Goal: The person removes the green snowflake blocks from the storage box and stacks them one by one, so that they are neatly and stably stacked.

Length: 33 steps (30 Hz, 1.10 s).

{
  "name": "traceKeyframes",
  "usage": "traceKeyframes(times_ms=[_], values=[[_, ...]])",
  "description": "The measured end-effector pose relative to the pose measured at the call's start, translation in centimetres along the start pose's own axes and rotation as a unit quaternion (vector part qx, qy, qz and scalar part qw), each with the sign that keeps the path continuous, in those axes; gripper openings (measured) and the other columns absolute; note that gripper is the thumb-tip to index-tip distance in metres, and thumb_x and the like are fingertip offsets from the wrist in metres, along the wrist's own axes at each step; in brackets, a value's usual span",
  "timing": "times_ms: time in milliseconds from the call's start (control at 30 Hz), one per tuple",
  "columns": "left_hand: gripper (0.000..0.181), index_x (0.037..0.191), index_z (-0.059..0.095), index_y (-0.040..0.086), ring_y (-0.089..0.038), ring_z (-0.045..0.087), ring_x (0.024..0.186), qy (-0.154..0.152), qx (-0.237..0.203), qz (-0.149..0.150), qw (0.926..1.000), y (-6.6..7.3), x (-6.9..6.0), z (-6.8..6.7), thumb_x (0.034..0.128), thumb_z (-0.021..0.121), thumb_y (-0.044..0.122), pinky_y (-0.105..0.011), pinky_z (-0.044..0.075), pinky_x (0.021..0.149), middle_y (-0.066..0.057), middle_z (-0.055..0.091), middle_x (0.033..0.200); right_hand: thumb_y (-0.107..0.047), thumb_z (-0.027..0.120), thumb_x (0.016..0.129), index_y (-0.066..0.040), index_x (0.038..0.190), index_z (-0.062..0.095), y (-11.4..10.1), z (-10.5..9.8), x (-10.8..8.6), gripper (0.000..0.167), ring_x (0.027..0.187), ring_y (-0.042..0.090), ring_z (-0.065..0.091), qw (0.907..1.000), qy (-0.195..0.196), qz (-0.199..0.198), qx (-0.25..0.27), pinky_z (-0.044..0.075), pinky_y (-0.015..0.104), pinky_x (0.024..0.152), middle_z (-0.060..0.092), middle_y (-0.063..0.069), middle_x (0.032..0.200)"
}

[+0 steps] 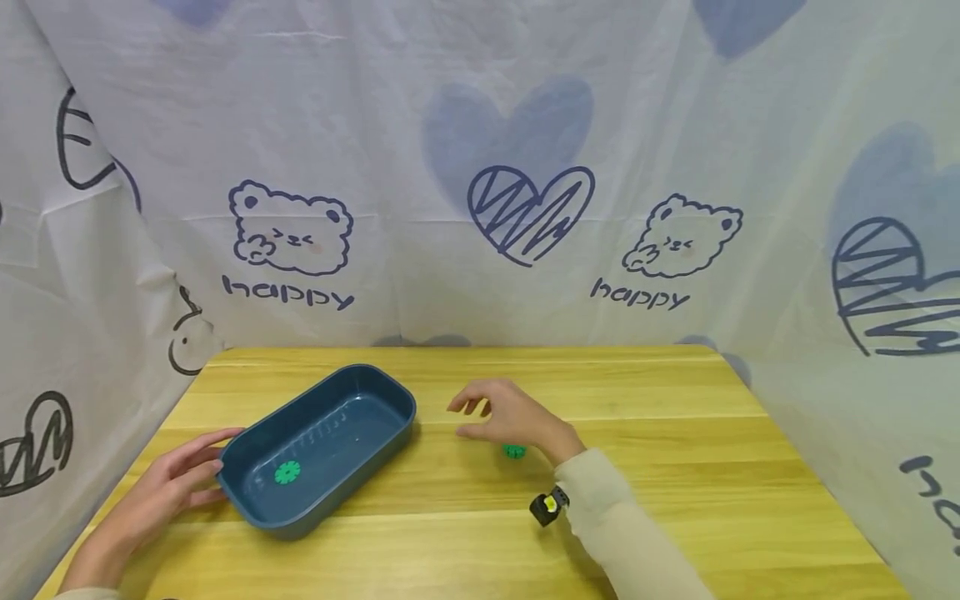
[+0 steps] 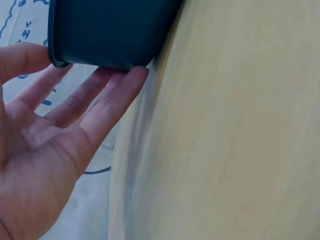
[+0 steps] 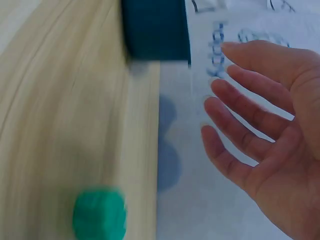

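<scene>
A dark blue rectangular plastic bin (image 1: 322, 508) stands at an angle on the table's left half. A flat green notched disc (image 1: 287, 472) lies inside, towards its near end. My left hand (image 1: 168, 487) rests its extended fingers against the outside of the bin's left end; the left wrist view shows the thumb at the rim (image 2: 59, 64). Right of the bin, my right hand (image 1: 513, 417) hovers over the table with loosely bent fingers and nothing between them. Below that hand is a green notched piece (image 1: 514, 451), partly hidden by it and blurred in the right wrist view.
The wood-grain table (image 1: 712, 500) extends to the right of my right arm. A white cloth (image 1: 405, 167) printed with hearts and bears hangs behind the table and along both sides. A small black device (image 1: 549, 506) is strapped at my right wrist.
</scene>
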<state>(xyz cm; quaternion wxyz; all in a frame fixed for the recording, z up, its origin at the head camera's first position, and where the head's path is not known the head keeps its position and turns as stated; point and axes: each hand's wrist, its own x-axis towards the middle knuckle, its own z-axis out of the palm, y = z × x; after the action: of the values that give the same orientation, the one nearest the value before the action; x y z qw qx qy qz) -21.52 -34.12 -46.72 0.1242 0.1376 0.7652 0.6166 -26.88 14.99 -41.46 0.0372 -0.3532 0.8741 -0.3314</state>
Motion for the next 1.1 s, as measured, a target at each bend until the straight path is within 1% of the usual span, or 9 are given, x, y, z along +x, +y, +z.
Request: traceKeyframes(times_ms=[167, 300, 400, 433, 600, 767, 900, 1000, 1100], values=[[0.048, 0.158, 0.042, 0.015, 0.000, 0.069, 0.109, 0.002, 0.012, 0.000, 0.9999, -0.1, 0.0, -0.1, 0.1106, 0.046, 0.011, -0.028, 0.063, 0.083, 0.021, 0.067, 0.124, -0.017, 0.077, 0.093, -0.008, 0.117, 0.075, -2.2, 1.7, 3.3, 0.025, 0.104, 0.029, 0.070, 0.9992, -0.023, -0.029, 0.016, 0.061, 0.040, 0.087, 0.075, 0.011, 0.117], [0.048, 0.158, 0.043, 0.017, 0.000, 0.069, 0.109, 0.000, 0.010, 0.003, 0.9999, -0.2, -0.2, -0.1, 0.1108, 0.045, 0.010, -0.028, 0.063, 0.082, 0.022, 0.067, 0.124, -0.017, 0.077, 0.093, -0.009, 0.116, 0.076, -3.7, 3.6, 5.7, 0.024, 0.103, 0.027, 0.070, 0.9981, -0.040, -0.044, 0.015, 0.059, 0.024, 0.083, 0.076, 0.009, 0.116], [0.048, 0.158, 0.042, 0.017, 0.001, 0.068, 0.109, 0.003, 0.009, 0.001, 1.0000, -0.3, -0.2, -0.1, 0.1108, 0.045, 0.010, -0.028, 0.063, 0.082, 0.023, 0.066, 0.125, -0.019, 0.076, 0.094, -0.010, 0.117, 0.076, -4.7, 4.9, 7.2, 0.024, 0.103, 0.022, 0.070, 0.9975, -0.050, -0.049, 0.012, 0.055, 0.015, 0.083, 0.076, 0.006, 0.116], [0.048, 0.158, 0.042, 0.017, 0.001, 0.068, 0.109, 0.003, 0.010, 0.000, 0.9999, -0.3, -0.2, -0.1, 0.1108, 0.045, 0.010, -0.028, 0.063, 0.082, 0.023, 0.066, 0.125, -0.019, 0.076, 0.094, -0.010, 0.117, 0.076, -5.0, 5.3, 7.7, 0.024, 0.103, 0.019, 0.070, 0.9973, -0.054, -0.048, 0.013, 0.055, 0.013, 0.083, 0.076, 0.006, 0.117], [0.048, 0.158, 0.042, 0.017, -0.001, 0.069, 0.109, -0.002, -0.003, -0.002, 1.0000, -0.1, -0.1, -0.1, 0.1110, 0.045, 0.011, -0.028, 0.063, 0.083, 0.020, 0.067, 0.124, -0.019, 0.076, 0.095, -0.009, 0.118, 0.076, -6.2, 6.9, 9.8, 0.026, 0.102, 0.010, 0.070, 0.9961, -0.078, -0.038, 0.013, 0.052, 0.009, 0.085, 0.076, 0.007, 0.119], [0.048, 0.158, 0.043, 0.018, -0.002, 0.069, 0.109, -0.008, -0.020, 0.003, 0.9998, -0.1, -0.1, 0.0, 0.1109, 0.045, 0.010, -0.028, 0.063, 0.083, 0.016, 0.069, 0.123, -0.018, 0.077, 0.094, -0.008, 0.116, 0.077, -7.1, 8.7, 11.4, 0.025, 0.095, 0.004, 0.069, 0.9945, -0.099, -0.031, -0.016, 0.050, 0.006, 0.081, 0.077, 0.004, 0.115], [0.048, 0.158, 0.043, 0.018, -0.002, 0.069, 0.109, -0.005, -0.016, 0.000, 0.9999, 0.0, -0.1, -0.1, 0.1109, 0.045, 0.010, -0.028, 0.063, 0.083, 0.017, 0.068, 0.123, -0.016, 0.079, 0.092, -0.007, 0.115, 0.077, -7.7, 10.1, 12.4, 0.024, 0.091, 0.001, 0.068, 0.9923, -0.114, -0.030, -0.038, 0.050, 0.004, 0.078, 0.078, 0.003, 0.113], [0.048, 0.158, 0.042, 0.018, -0.001, 0.069, 0.108, -0.001, -0.009, -0.004, 0.9999, 0.0, -0.1, -0.1, 0.1109, 0.045, 0.011, -0.028, 0.063, 0.083, 0.019, 0.068, 0.123, -0.016, 0.080, 0.091, -0.008, 0.114, 0.078, -8.1, 10.9, 12.9, 0.025, 0.090, 0.001, 0.069, 0.9905, -0.124, -0.027, -0.052, 0.049, 0.003, 0.077, 0.079, 0.002, 0.112], [0.048, 0.158, 0.042, 0.018, -0.001, 0.068, 0.109, -0.002, -0.012, -0.006, 0.9999, -0.1, -0.2, -0.1, 0.1110, 0.045, 0.011, -0.028, 0.063, 0.083, 0.019, 0.067, 0.123, -0.016, 0.082, 0.090, -0.010, 0.114, 0.078, -8.6, 11.7, 13.3, 0.025, 0.089, -0.001, 0.068, 0.9891, -0.133, -0.017, -0.060, 0.048, 0.003, 0.076, 0.078, -0.002, 0.111]])
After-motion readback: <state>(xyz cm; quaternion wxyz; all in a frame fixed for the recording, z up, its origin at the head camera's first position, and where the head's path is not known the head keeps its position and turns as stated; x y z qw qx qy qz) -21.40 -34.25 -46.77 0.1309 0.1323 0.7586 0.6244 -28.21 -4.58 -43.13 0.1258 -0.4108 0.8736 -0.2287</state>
